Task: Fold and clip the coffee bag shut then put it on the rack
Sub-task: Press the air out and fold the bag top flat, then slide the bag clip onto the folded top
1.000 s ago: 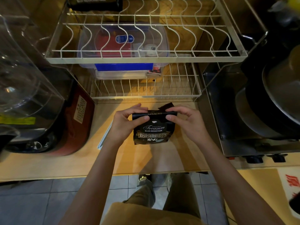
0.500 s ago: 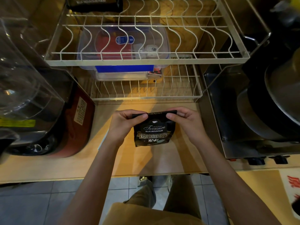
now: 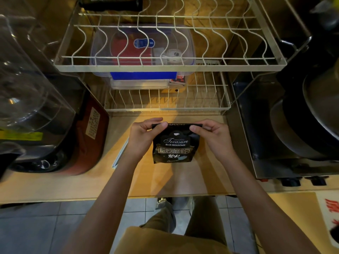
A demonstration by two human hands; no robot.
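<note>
A small black coffee bag point(image 3: 175, 145) with white and gold lettering stands upright on the wooden counter point(image 3: 55, 182). My left hand point(image 3: 145, 133) pinches its folded top edge at the left corner. My right hand point(image 3: 211, 133) pinches the same edge at the right corner. The top is folded down flat. A pale strip, perhaps the clip point(image 3: 121, 153), lies on the counter left of my left hand. The two-tier wire rack point(image 3: 170, 66) stands just behind the bag.
A clear plastic box with a blue lid point(image 3: 143, 57) sits on the rack's lower tier. Another black bag point(image 3: 111, 2) rests at the top tier's back left. A clear-lidded appliance point(image 3: 45, 125) stands to the left, a stove with dark pans point(image 3: 302, 121) to the right.
The loose flap that stuck up behind the bag's top has been folded down. Both hands have shifted outward to the top corners and pressed the fold flat.
</note>
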